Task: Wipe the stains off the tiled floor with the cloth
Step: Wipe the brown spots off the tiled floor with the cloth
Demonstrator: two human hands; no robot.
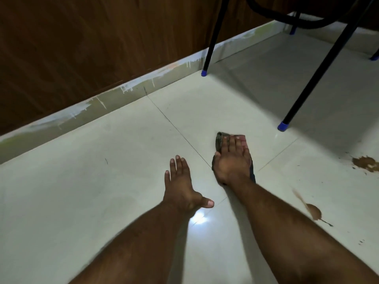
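The right hand lies flat on the cloth, fingers straight and together, pressing it onto the tiled floor rather than gripping it; the left hand is spread open on the bare tile just left of the cloth, apparently propping the body. To wipe well from here, I would keep the palm's weight over the cloth and sweep it toward the stains, since none shows under it now: a brown smear lies to the cloth's right and nearer the person, and a rougher brown patch lies farther right, near the frame's edge. Working each stain from its rim inward should avoid dragging the mess over clean tile (the thin dark splashes trailing off the smear will need a pass too). The tiles are pale, glossy and reflect a lamp glare close by the left thumb. Beyond the cloth stands a black chair leg with a blue foot cap, and farther back a paint-streaked skirting under a brown wall.
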